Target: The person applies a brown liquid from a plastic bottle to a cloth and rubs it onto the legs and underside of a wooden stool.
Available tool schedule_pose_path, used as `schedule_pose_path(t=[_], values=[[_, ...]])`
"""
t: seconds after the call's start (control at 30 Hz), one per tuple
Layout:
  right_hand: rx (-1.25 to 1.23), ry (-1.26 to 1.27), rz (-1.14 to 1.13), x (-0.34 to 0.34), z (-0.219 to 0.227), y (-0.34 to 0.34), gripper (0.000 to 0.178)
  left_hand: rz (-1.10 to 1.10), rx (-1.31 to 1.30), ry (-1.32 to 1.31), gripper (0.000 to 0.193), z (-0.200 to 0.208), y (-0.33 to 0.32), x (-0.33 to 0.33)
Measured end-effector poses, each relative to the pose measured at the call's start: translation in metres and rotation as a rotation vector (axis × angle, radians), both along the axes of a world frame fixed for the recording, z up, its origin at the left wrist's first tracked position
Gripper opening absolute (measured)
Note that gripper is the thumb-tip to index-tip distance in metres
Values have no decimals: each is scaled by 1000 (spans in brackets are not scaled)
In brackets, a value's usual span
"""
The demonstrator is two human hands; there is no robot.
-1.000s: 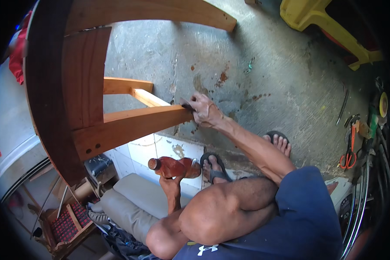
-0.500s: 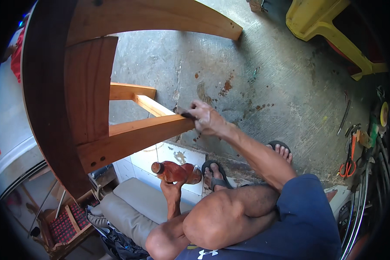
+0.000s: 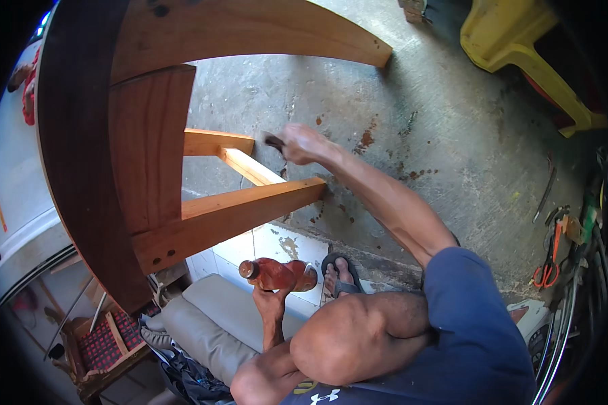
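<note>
My right hand is closed on a small dark piece, blurred, whose kind I cannot make out. It hovers over the wooden furniture's slats, apart from the near wooden leg. That leg belongs to a large wooden piece of furniture tipped on its side, with a dark broad board at the left and a second, curved leg at the top. Low by my knee, my left hand grips a bottle of reddish-brown liquid, tilted nearly flat, its neck pointing left.
Brown spots mark the concrete floor. A yellow plastic stool or chair lies at the far right. Orange-handled scissors and metal tubes sit along the right edge. Left of my legs is a grey cushion, with a checked seat beyond it.
My right hand has lifted off the near leg's end and moved up and left with the dark piece. My left hand still holds the bottle. The view has shifted slightly.
</note>
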State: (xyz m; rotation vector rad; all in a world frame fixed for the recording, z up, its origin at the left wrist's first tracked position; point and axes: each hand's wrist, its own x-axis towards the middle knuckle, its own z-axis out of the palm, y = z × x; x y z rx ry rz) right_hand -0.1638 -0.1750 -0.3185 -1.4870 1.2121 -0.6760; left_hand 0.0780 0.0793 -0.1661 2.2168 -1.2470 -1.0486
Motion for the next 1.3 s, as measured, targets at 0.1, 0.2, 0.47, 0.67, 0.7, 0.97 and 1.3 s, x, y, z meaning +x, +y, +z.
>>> schedule_pose_path(t=[0.1, 0.2, 0.47, 0.67, 0.7, 0.97, 1.3], values=[[-189, -143, 45, 54, 10, -53, 15, 10, 5, -14, 60, 0, 8, 17], [-522, -229, -262, 89, -65, -106, 23, -59, 13, 1, 59, -9, -9, -3], [-389, -381, 240, 43, -31, -7, 33, 114, 66, -8, 56, 12, 12, 48], [-458, -408, -115, 105, -66, -84, 29, -70, 89, -164, 53, 10, -14, 15], [-447, -422, -113, 110, -69, -73, 29, -42, 110, -137, 52, 12, -18, 18], [-199, -443, 192, 35, -48, 8, 39, 51, 134, -124, 48, 17, -4, 39], [-319, -355, 163, 73, -73, -49, 36, 54, 116, -105, 49, 27, -7, 14]])
